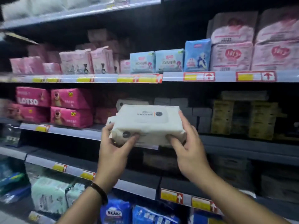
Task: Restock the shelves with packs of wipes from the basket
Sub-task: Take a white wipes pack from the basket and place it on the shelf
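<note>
A shop aisle of dark, stocked shelves fills the view, and the middle shelf (72, 132) is met at about chest height. At its left, pink packs (71, 107) are stacked two high. To the right of them a gap is seen, partly filled at the back by pale packs.

A slip is judged the main risk. The soft wrapper could sag or slide if the grip were eased before the shelf took the weight. The pink stack could also be nudged if the pack were pushed in skewed to the left. The basket is not in view.

The left hand (113, 151) is curled round the near left corner of the pack of wipes (148, 120), fingertips pressed into its front face. The pack is held level in front of the gap, not yet set down. A second white edge shows at its lower left, and whether that is also held cannot be told. The right hand (189, 147) is clasped on the right end, thumb up the side, fingers tucked beneath. Further right, grey packs (199, 113) are shelved.
</note>
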The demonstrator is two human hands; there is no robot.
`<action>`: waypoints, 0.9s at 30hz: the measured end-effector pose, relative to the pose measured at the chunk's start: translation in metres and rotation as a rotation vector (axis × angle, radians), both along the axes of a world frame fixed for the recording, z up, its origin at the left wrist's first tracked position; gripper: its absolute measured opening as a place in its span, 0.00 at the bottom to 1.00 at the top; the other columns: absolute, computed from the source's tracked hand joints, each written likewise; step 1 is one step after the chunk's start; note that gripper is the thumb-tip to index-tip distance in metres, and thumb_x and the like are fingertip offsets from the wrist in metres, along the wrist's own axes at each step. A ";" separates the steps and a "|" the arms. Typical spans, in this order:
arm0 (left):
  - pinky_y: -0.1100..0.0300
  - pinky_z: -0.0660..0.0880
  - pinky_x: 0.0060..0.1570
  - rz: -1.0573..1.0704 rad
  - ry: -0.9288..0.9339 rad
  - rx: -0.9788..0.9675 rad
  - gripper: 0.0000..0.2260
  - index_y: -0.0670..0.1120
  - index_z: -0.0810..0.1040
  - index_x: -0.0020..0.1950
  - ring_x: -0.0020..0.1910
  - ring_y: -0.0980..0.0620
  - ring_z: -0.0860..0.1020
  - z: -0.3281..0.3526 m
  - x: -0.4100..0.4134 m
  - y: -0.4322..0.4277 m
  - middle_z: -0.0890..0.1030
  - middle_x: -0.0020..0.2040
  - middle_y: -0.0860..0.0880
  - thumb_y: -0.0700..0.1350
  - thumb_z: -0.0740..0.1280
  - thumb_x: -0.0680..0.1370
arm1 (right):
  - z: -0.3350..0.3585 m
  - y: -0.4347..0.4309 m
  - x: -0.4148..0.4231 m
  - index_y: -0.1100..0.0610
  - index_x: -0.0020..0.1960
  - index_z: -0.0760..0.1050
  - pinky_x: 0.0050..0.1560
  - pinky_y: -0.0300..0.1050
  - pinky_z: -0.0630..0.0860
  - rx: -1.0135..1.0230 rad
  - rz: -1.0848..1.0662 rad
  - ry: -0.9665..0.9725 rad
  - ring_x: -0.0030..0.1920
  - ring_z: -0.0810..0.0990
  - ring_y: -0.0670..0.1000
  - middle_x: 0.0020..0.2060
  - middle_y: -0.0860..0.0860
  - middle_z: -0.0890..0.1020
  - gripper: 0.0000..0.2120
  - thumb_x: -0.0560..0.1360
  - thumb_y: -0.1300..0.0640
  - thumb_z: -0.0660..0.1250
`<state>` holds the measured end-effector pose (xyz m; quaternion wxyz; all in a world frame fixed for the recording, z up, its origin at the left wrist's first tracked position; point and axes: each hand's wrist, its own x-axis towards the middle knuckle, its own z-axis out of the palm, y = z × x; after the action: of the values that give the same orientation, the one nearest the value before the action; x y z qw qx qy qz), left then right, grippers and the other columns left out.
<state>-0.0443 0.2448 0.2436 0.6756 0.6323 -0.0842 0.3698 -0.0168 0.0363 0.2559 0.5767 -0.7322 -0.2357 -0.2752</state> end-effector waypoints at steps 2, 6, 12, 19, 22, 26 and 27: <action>0.70 0.78 0.45 0.097 -0.030 0.003 0.23 0.45 0.73 0.66 0.46 0.64 0.83 0.018 0.016 0.022 0.85 0.53 0.51 0.39 0.78 0.76 | 0.024 0.031 0.029 0.40 0.83 0.60 0.66 0.27 0.70 -0.029 0.055 0.024 0.65 0.72 0.32 0.68 0.44 0.74 0.35 0.83 0.58 0.70; 0.69 0.77 0.40 0.227 -0.023 0.004 0.17 0.41 0.73 0.61 0.40 0.67 0.81 0.037 0.061 0.062 0.82 0.48 0.51 0.42 0.77 0.77 | 0.063 0.086 0.085 0.40 0.83 0.61 0.72 0.52 0.74 -0.092 0.083 0.095 0.67 0.76 0.49 0.70 0.48 0.75 0.33 0.83 0.56 0.70; 0.45 0.82 0.56 0.297 0.161 0.085 0.16 0.51 0.74 0.59 0.50 0.54 0.84 0.035 0.130 0.109 0.85 0.51 0.54 0.55 0.76 0.78 | 0.084 0.128 0.167 0.42 0.72 0.72 0.68 0.61 0.75 -0.409 -0.109 0.200 0.66 0.76 0.62 0.62 0.50 0.83 0.21 0.80 0.46 0.70; 0.45 0.82 0.55 0.331 0.313 0.109 0.17 0.50 0.75 0.60 0.51 0.49 0.84 0.032 0.161 0.119 0.85 0.52 0.51 0.58 0.73 0.79 | 0.074 0.137 0.184 0.42 0.64 0.72 0.62 0.56 0.71 -0.526 -0.254 0.211 0.65 0.75 0.61 0.60 0.50 0.83 0.15 0.81 0.37 0.65; 0.44 0.81 0.57 0.339 0.372 0.115 0.20 0.48 0.77 0.62 0.53 0.47 0.85 0.033 0.157 0.118 0.85 0.54 0.51 0.60 0.73 0.78 | 0.078 0.133 0.171 0.46 0.65 0.71 0.61 0.56 0.67 -0.608 -0.248 0.237 0.69 0.70 0.62 0.62 0.53 0.82 0.12 0.84 0.44 0.64; 0.42 0.76 0.65 0.508 0.371 0.101 0.26 0.44 0.69 0.69 0.62 0.41 0.78 0.039 0.129 0.099 0.78 0.65 0.42 0.51 0.74 0.76 | 0.081 0.104 0.132 0.48 0.77 0.66 0.70 0.58 0.70 -0.623 -0.221 0.143 0.72 0.68 0.58 0.67 0.52 0.79 0.23 0.84 0.48 0.65; 0.42 0.73 0.67 0.580 0.334 0.124 0.25 0.44 0.67 0.69 0.63 0.39 0.75 0.037 0.119 0.087 0.74 0.67 0.40 0.47 0.73 0.76 | 0.077 0.091 0.119 0.48 0.76 0.67 0.70 0.57 0.71 -0.651 -0.201 0.117 0.71 0.69 0.56 0.65 0.50 0.80 0.22 0.83 0.48 0.65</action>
<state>0.0744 0.3323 0.2808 0.5070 0.7214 0.1886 0.4323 0.1024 0.1275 0.3330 0.2951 -0.9119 -0.2044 -0.1986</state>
